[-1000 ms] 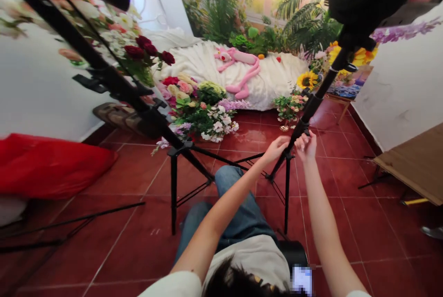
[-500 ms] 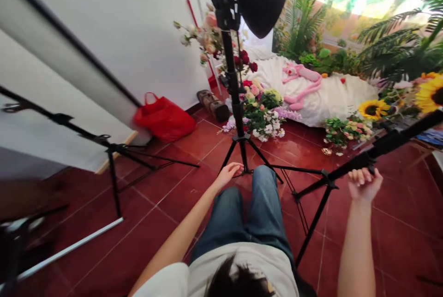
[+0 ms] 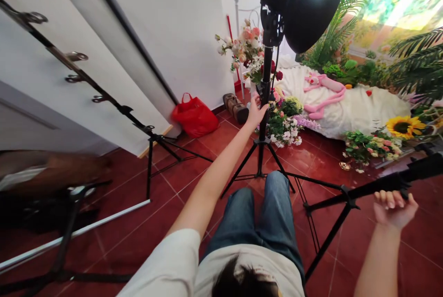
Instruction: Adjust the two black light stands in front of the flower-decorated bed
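In front of me stands a black light stand (image 3: 263, 121) with a black lamp (image 3: 311, 8) on top. My left hand (image 3: 256, 111) is raised at its pole, fingers apart beside the pole; whether they touch it is hard to tell. On the right, my right hand (image 3: 394, 207) is at a second, tilted black stand (image 3: 377, 184), its fingers curled at the pole's underside by a knob. The legs of both stands rest on the red tiled floor (image 3: 138, 230).
A red bag (image 3: 195, 116) lies by the wall. Flowers (image 3: 285, 124) and a white cloth (image 3: 367, 108) with a pink plush toy (image 3: 325, 92) lie beyond the stands. Another black tripod (image 3: 150, 140) stands at left, near a white pole (image 3: 114, 216).
My left hand has moved up and forward from near my knees to the middle stand's pole. The view has shifted left, and my right hand remains at the tilted stand.
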Demonstrator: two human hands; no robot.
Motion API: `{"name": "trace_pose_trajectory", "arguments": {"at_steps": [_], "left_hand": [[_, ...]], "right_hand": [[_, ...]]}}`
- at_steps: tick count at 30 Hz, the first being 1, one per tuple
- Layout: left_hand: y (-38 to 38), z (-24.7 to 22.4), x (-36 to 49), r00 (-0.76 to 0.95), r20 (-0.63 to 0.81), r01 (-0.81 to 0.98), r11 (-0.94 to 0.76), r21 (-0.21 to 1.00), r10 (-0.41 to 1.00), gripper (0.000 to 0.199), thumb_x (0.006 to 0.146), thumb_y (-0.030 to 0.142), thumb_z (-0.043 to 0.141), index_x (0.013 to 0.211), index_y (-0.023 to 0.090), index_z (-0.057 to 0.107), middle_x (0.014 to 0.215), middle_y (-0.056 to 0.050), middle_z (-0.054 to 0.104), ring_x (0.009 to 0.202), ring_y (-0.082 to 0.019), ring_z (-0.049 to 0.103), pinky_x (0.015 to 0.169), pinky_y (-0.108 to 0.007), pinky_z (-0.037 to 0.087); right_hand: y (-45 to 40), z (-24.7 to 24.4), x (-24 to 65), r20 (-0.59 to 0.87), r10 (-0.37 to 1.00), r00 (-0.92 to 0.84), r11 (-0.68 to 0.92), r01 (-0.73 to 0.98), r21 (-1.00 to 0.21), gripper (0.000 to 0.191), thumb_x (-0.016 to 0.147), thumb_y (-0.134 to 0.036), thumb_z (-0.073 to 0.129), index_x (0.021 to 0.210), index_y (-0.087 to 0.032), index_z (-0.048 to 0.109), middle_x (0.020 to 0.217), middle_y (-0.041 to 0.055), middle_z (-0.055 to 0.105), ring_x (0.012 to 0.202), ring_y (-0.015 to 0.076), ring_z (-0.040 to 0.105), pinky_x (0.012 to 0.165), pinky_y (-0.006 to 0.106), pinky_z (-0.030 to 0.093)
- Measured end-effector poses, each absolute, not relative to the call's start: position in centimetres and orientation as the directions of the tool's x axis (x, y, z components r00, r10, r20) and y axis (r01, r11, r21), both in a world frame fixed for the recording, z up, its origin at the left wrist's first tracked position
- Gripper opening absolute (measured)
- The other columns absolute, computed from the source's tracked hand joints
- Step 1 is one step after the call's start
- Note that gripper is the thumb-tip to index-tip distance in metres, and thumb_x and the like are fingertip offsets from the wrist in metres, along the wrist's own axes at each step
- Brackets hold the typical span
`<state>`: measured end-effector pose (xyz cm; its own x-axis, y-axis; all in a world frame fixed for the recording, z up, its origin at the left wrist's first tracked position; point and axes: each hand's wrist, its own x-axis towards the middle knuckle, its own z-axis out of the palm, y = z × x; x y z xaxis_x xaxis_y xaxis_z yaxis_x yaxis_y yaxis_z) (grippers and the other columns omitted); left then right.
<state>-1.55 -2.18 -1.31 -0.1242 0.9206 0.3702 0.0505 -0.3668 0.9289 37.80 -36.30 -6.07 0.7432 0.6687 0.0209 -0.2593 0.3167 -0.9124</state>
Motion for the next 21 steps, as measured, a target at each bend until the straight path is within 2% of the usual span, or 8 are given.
{"name": "trace_pose_trajectory", "arguments": {"at_steps": [4, 8, 10, 13, 15, 17, 19, 21], "left_hand": [[-0.5, -0.2, 0.5, -0.175, 0.394, 0.051, -0.391, 0.919, 0.902, 0.028, 0.078, 0.036, 0.076, 0.094, 0.017, 0.064, 0.097, -0.009, 0.074, 0.1, -0.021, 0.069, 0.093, -0.033, 0.054], [-0.1, -0.4, 0.9, -0.156, 0.387, 0.026, -0.388, 0.921, 0.909, 0.035, 0.078, 0.05, 0.074, 0.072, 0.017, 0.063, 0.065, -0.002, 0.066, 0.068, -0.016, 0.066, 0.067, -0.026, 0.053], [-0.1, -0.6, 1.1, -0.199, 0.396, 0.034, -0.397, 0.917, 0.896, 0.037, 0.078, 0.053, 0.074, 0.074, 0.017, 0.065, 0.064, -0.002, 0.066, 0.067, -0.015, 0.066, 0.065, -0.025, 0.052], [-0.2, -0.8, 1.6, -0.305, 0.431, 0.075, -0.43, 0.9, 0.849, 0.038, 0.078, 0.055, 0.074, 0.087, 0.018, 0.07, 0.077, -0.006, 0.073, 0.082, -0.019, 0.071, 0.072, -0.026, 0.054], [-0.3, -0.9, 2.0, -0.372, 0.455, 0.122, -0.443, 0.888, 0.809, 0.041, 0.079, 0.056, 0.072, 0.094, 0.018, 0.071, 0.086, -0.009, 0.076, 0.09, -0.022, 0.073, 0.077, -0.028, 0.055], [-0.4, -1.0, 2.3, -0.409, 0.462, 0.166, -0.434, 0.886, 0.787, 0.044, 0.081, 0.058, 0.07, 0.099, 0.018, 0.071, 0.093, -0.011, 0.077, 0.094, -0.024, 0.074, 0.08, -0.031, 0.055], [-0.5, -0.9, 2.3, -0.416, 0.458, 0.197, -0.414, 0.889, 0.786, 0.046, 0.081, 0.059, 0.069, 0.101, 0.018, 0.072, 0.095, -0.012, 0.077, 0.097, -0.025, 0.074, 0.081, -0.031, 0.055], [-0.6, -0.9, 2.3, -0.414, 0.456, 0.22, -0.4, 0.89, 0.788, 0.048, 0.082, 0.06, 0.068, 0.104, 0.018, 0.072, 0.097, -0.012, 0.078, 0.1, -0.026, 0.074, 0.083, -0.032, 0.055]], "right_hand": [[-36.4, -6.0, 37.8, 0.002, 0.677, 0.736, 0.302, -0.276, -0.913, 0.051, 0.077, -0.064, 0.051, 0.041, -0.034, 0.032, 0.05, -0.0032, 0.003, 0.041, 0.0118, 0.01, 0.06, 0.037, 0.003], [-36.8, -5.7, 37.5, 0.018, 0.676, 0.737, 0.315, -0.266, -0.911, 0.05, 0.079, -0.064, 0.052, 0.043, -0.035, 0.031, 0.056, -0.0062, -0.004, 0.043, 0.0117, 0.002, 0.062, 0.036, 0.001], [-37.0, -5.9, 36.7, 0.067, 0.659, 0.749, 0.359, -0.236, -0.903, 0.05, 0.082, -0.066, 0.053, 0.046, -0.036, 0.035, 0.063, -0.0086, -0.009, 0.048, 0.0109, -0.007, 0.062, 0.035, -0.001], [-36.9, -6.5, 34.9, 0.137, 0.65, 0.747, 0.424, -0.208, -0.882, 0.046, 0.079, -0.074, 0.06, 0.058, -0.035, 0.049, 0.07, -0.0092, -0.011, 0.055, 0.0095, -0.014, 0.059, 0.034, -0.001], [-35.9, -7.1, 33.5, 0.105, 0.731, 0.674, 0.376, -0.27, -0.886, 0.048, 0.07, -0.077, 0.068, 0.066, -0.032, 0.052, 0.064, -0.0093, -0.005, 0.049, 0.009, -0.008, 0.05, 0.031, 0.002], [-33.6, -7.4, 31.8, 0.009, 0.853, 0.522, 0.233, -0.364, -0.902, 0.051, 0.065, -0.072, 0.076, 0.069, -0.027, 0.051, 0.055, -0.0092, 0.012, 0.042, 0.0084, 0.012, 0.041, 0.026, 0.013], [-30.3, -7.4, 29.7, -0.079, 0.93, 0.359, 0.082, -0.413, -0.907, 0.049, 0.064, -0.062, 0.081, 0.07, -0.024, 0.05, 0.055, -0.0076, 0.032, 0.045, 0.0081, 0.032, 0.039, 0.021, 0.026], [-26.2, -7.1, 27.3, -0.119, 0.961, 0.25, -0.008, -0.406, -0.914, 0.047, 0.062, -0.055, 0.084, 0.073, -0.023, 0.051, 0.057, -0.0072, 0.041, 0.047, 0.0071, 0.038, 0.039, 0.019, 0.031]]}}
